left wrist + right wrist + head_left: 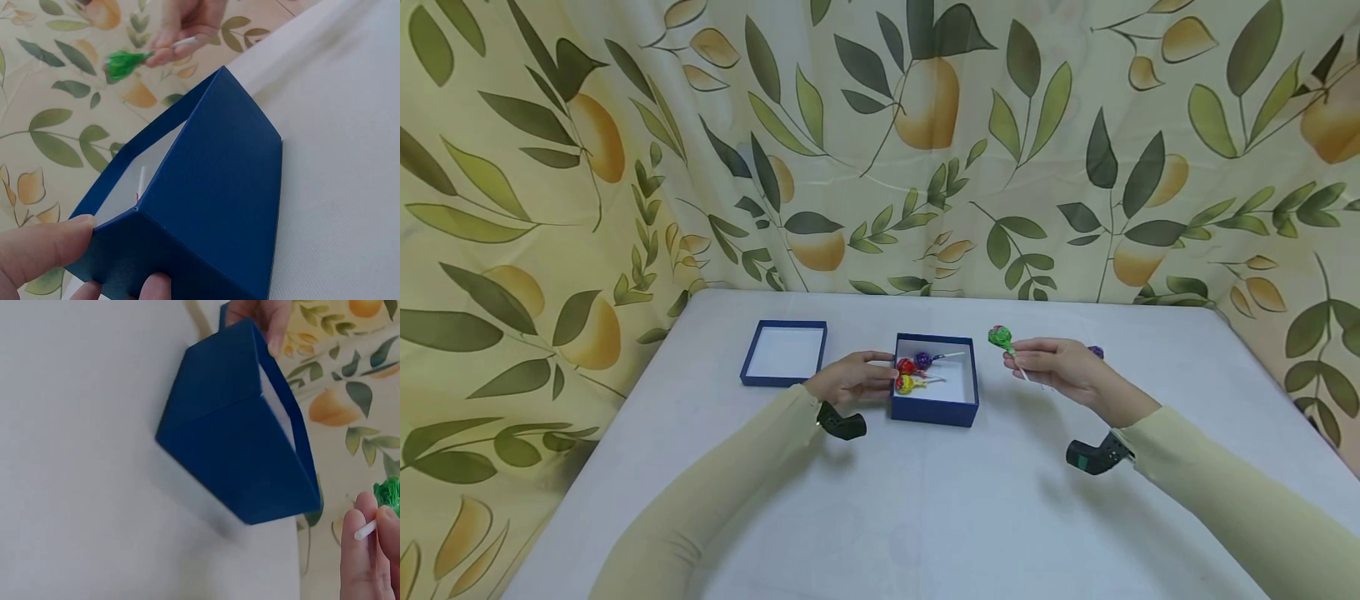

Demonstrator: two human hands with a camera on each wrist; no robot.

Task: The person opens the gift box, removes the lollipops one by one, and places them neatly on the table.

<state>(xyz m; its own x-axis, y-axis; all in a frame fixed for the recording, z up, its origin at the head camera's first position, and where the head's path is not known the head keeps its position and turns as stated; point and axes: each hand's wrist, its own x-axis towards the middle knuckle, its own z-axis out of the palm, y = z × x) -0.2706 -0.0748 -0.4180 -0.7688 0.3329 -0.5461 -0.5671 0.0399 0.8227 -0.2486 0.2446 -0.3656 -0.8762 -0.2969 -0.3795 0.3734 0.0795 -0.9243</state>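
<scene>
Green lollipop (1001, 337) in right hand (1060, 369) (left hand (850, 379) on blue box (937, 407))

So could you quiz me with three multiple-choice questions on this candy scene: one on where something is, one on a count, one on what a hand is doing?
1. Where does the box lid lie?
A. to the left of the blue box on the table
B. on top of the box
C. in the right hand

2. How many lollipops lie inside the box?
A. none
B. three
C. six

3. What is the right hand doing?
A. lying flat on the table
B. pinching the green lollipop by its stick
C. gripping the lid

Key: 1 A, the lid sits open-side up beside the box. 2 B, red, yellow and purple ones show. 3 B, the fingers hold the white stick in the air.
</scene>
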